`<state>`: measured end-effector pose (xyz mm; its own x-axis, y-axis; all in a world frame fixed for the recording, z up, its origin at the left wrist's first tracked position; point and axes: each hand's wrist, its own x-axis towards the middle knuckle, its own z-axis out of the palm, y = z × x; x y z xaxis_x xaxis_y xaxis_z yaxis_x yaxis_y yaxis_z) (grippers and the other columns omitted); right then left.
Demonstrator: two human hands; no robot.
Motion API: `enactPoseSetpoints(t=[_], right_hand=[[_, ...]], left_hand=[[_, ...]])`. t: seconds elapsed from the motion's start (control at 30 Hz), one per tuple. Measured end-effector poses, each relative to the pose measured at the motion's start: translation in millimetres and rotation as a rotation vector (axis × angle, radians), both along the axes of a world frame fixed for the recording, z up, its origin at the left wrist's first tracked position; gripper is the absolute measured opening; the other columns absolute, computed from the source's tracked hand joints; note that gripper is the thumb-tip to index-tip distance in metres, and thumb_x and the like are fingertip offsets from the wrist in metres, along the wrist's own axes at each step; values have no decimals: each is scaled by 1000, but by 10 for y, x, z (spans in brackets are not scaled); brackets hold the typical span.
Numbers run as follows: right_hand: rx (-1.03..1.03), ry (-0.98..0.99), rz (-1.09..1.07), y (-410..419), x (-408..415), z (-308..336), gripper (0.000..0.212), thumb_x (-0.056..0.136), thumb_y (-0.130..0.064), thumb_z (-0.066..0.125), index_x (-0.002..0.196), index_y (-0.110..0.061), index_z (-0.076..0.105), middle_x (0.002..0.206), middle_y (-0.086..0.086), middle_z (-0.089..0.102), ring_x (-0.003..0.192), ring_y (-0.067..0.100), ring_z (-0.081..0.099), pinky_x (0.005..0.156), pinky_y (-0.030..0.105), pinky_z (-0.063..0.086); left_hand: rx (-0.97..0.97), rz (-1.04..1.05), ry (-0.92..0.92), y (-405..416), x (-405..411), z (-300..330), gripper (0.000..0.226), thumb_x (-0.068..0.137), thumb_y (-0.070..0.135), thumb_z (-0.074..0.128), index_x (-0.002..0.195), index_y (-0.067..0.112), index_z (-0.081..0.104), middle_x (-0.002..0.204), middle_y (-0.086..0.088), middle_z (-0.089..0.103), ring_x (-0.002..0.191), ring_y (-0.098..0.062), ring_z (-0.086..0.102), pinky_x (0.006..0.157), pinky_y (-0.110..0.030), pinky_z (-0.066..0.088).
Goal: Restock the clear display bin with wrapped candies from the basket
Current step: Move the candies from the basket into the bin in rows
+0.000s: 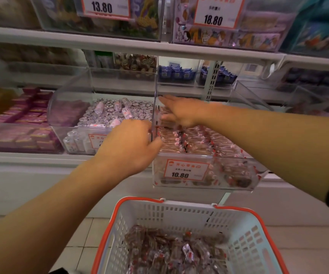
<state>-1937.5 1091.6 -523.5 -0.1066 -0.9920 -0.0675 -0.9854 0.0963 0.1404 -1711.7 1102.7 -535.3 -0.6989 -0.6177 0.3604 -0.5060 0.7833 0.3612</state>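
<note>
Left hand: my left hand (129,144) is at the front left corner of the clear display bin (205,175). I see its back only. The fingers bend over the bin's left wall and the thumb (155,143) lies on the front rim, so it seems to grip the corner.
Right hand: my right hand (179,112) reaches into the bin from the right, with fingers straight and spread, lying flat on the wrapped candies (195,139) at the back. I do not see it hold any piece.
Bin: it hangs in front of the lower shelf, nearly full of candies in rows, with a price tag (183,171) reading 10.80 on the front.
Basket: the white basket (246,246) with orange rim stands on the floor just below the bin, with more wrapped candies (171,252) in the bottom.
Hard to see: the left fingertips are hidden behind the hand and the bin wall. The right fingertips are blurred. The lower edge cuts off the basket's near side.
</note>
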Motion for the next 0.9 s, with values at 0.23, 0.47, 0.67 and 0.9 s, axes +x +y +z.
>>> enactPoseSetpoints(t=[0.23, 0.47, 0.67, 0.9], right_hand=[[-1143, -375, 222, 1155, 723, 137, 37, 105, -31, 44, 77, -14, 60, 64, -8, 54, 57, 8, 48, 55, 25, 40], [-484, -571, -291, 2194, 1060, -2091, 20, 97, -31, 55, 88, -15, 62, 82, 7, 65, 78, 28, 64, 64, 34, 44], [757, -565, -694, 3191, 840, -3636, 50, 88, -38, 69, 131, -15, 60, 132, 12, 60, 114, 29, 59, 97, 37, 49], [861, -669, -900, 3196, 882, -4000, 132, 59, -77, 75, 157, -9, 17, 163, 22, 0, 148, 42, 17, 120, 48, 25]], left_hand=[[-555, -337, 610, 322, 212, -69, 30, 94, 18, 57, 64, 16, 50, 57, 9, 36, 48, -12, 34, 45, -26, 31], [-36, -389, -641, 861, 67, -1575, 22, 91, 38, 54, 94, 18, 64, 103, -9, 69, 93, -31, 65, 76, -38, 52], [678, -162, -1210, 1310, 532, -3219, 61, 93, 48, 59, 140, 11, 49, 143, -14, 50, 125, -30, 52, 105, -34, 43], [827, -40, -1276, 1435, 500, -3861, 88, 81, 57, 66, 151, 21, 28, 151, -9, 37, 130, -31, 46, 105, -41, 43]])
